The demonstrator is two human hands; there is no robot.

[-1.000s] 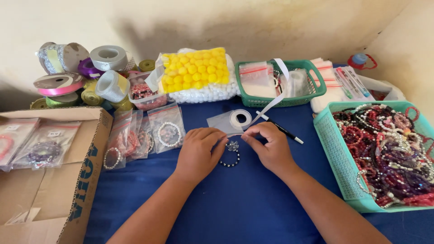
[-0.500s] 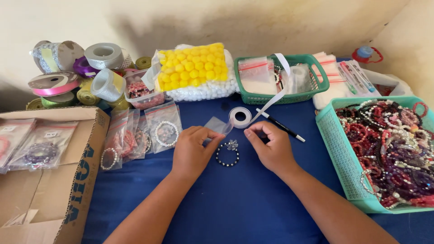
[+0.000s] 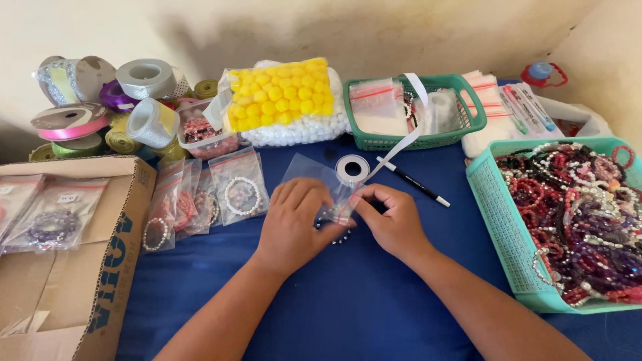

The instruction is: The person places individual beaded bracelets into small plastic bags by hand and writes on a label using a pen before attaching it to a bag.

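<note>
On the blue cloth in the head view, my left hand (image 3: 294,224) and my right hand (image 3: 394,224) both grip a small clear zip bag (image 3: 315,175) by its near end. A dark beaded bracelet (image 3: 338,235) lies on the cloth just under the bag, partly hidden by my fingers. A white tape roll (image 3: 352,167) sits just behind the bag, with its strip running up to the green basket (image 3: 461,87). A black pen (image 3: 414,182) lies to the right of the tape roll.
A teal basket (image 3: 498,220) full of beaded bracelets stands at right. Bagged bracelets (image 3: 237,187) lie at left beside a cardboard box (image 3: 110,254). Ribbon spools (image 3: 150,80) and a bag of yellow pompoms (image 3: 287,93) line the back wall.
The clear bag, which lay behind the bracelet, is now pulled forward and held in both hands over the bracelet. The view has shifted slightly.
</note>
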